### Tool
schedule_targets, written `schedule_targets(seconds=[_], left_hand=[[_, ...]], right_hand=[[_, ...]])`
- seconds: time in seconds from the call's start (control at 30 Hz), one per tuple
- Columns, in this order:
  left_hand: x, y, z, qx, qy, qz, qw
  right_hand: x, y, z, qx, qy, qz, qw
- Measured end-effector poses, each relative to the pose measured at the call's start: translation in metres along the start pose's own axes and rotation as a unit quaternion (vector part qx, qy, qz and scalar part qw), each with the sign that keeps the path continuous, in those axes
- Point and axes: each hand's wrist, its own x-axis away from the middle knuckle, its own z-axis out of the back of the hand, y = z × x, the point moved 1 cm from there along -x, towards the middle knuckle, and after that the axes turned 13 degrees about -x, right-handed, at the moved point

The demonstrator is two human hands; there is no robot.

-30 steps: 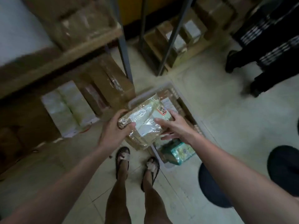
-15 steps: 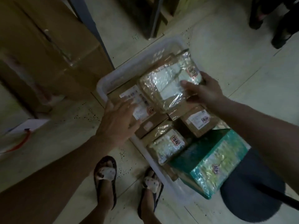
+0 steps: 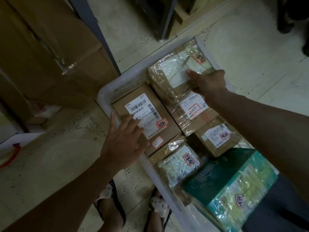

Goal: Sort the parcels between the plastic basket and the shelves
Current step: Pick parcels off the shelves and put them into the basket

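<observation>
A parcel storeroom: labelled, taped parcels [image 3: 182,74] fill a plastic basket [image 3: 104,92] on a speckled tiled floor [image 3: 250,47], beside stacked cardboard boxes [image 3: 50,52] and metal shelving uprights [image 3: 93,30]

The basket [image 3: 102,96] is packed almost wall to wall with parcels, so you have little room to reach down between them. One narrow dark gap [image 3: 192,142] shows near the middle. Your left hand [image 3: 123,141] lies flat, fingers spread, over the labelled box [image 3: 150,104] at the left wall. Your right hand [image 3: 210,82] grips the wrapped parcel [image 3: 167,76], which lies on top at the far end. A green box [image 3: 234,181] fills the near end.

Bare floor [image 3: 66,148] gives passage to the left, as far as a big carton [image 3: 50,47] and a grey post [image 3: 93,30] near the basket's far left corner. Your feet [image 3: 108,203] stand just beside its near left wall. More floor lies open to the far right.
</observation>
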Motion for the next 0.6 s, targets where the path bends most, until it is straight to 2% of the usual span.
schedule_targets(seconds=[0.1, 0.17, 0.23, 0.33, 0.47, 0.6], left_hand=[[-0.008, -0.01, 0.0, 0.044, -0.001, -0.006, 0.999], [-0.009, -0.012, 0.002, 0.08, -0.011, 0.001, 0.997], [0.003, -0.005, 0.014, 0.14, 0.028, 0.057, 0.988], [0.044, 0.019, 0.045, 0.201, 0.056, 0.128, 0.97], [0.098, 0.019, 0.107, 0.231, 0.08, 0.169, 0.955], [0.141, 0.024, 0.181, 0.268, 0.104, 0.231, 0.93]], right_hand=[[-0.002, -0.003, -0.001, 0.043, -0.037, 0.013, 0.998], [0.008, -0.001, 0.003, 0.101, -0.032, 0.049, 0.993], [0.028, 0.001, 0.008, 0.189, -0.027, 0.108, 0.976], [0.073, -0.007, 0.013, 0.288, -0.077, 0.183, 0.937], [0.153, -0.055, 0.014, 0.291, -0.164, 0.248, 0.909], [0.218, -0.114, 0.043, 0.302, -0.185, 0.313, 0.881]])
